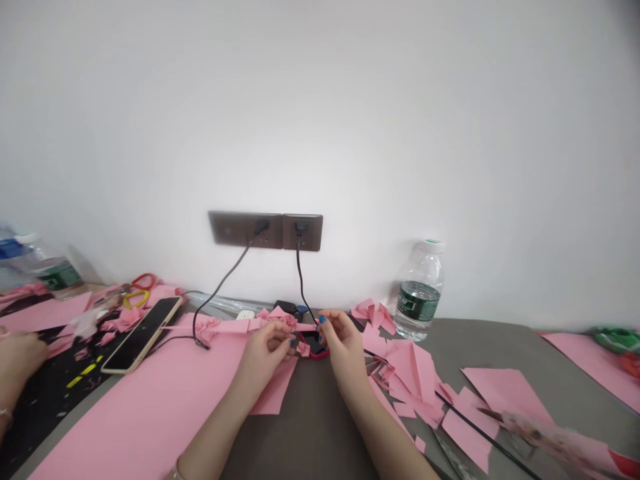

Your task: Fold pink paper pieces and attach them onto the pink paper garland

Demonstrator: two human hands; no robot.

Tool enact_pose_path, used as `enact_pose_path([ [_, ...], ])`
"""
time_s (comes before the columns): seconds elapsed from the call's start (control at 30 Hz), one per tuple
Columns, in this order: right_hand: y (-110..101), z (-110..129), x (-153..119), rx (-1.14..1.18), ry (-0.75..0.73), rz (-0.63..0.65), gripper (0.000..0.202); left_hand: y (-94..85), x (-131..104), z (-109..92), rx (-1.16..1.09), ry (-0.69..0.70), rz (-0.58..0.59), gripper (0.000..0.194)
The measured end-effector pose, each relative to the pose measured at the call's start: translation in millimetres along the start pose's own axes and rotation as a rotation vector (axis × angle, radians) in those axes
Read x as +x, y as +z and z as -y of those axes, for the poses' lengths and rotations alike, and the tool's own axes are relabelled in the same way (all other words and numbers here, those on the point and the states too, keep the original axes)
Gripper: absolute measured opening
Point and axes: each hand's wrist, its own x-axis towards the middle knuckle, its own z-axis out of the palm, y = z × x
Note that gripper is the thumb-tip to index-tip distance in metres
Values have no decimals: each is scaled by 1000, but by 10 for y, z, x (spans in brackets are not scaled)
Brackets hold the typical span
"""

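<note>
Near the middle of the grey table, my left hand (273, 348) has its fingers pinched together beside a small folded piece of pink paper (303, 349). What its fingertips hold is too small to tell. My right hand (340, 341) faces it, thumb and forefinger closed at the right end of a thin pink strip (305, 327). Blue nail polish shows on both hands. A dark object with a red edge (319, 354) lies between and below the hands. A large pink sheet (150, 407) spreads under and left of my left forearm.
A phone (145, 335) lies at left, near yellow-handled scissors (136, 298). Another person's hand (20, 357) is at the far left. Cables hang from wall sockets (265, 230). A water bottle (419, 291), pink scraps (413, 373) and scissors (550, 437) are at right.
</note>
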Motion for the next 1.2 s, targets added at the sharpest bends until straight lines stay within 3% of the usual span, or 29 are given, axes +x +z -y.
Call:
enact_pose_path([
  [0.1, 10, 18, -10, -9, 2, 10, 19, -40, 3, 2, 115, 29, -50, 12],
  [0.23, 11, 36, -24, -32, -17, -10, 16, -83, -3, -32, 358, 192, -97, 14],
  [0.3, 8, 39, -28, -35, -29, -18, 16, -94, -31, -52, 479, 250, -33, 21],
  [0.47, 6, 38, -32, -37, -58, -24, 16, -189, -142, -118, 675, 305, 279, 44],
  [0.7, 5, 30, -34, -51, -51, -12, 18, -362, -158, -241, 874, 140, 312, 36],
  [0.83, 1, 26, -48, -72, -69, -5, 20, -383, -103, -314, 757, 109, 303, 4],
  [0.93, 32, 39, -83, -88, -61, 78, 23, -375, -57, -339, 587, 247, 89, 7],
  [1.03, 88, 58, -137, -149, -60, 272, 22, -349, -29, -325, 423, 320, -97, 11],
  [1.1, 117, 65, -166, -188, -60, 382, 19, -328, -23, -303, 326, 321, -148, 15],
  [1.2, 125, 62, -167, -174, -41, 358, 23, -295, -28, -268, 100, 237, -144, 19],
])
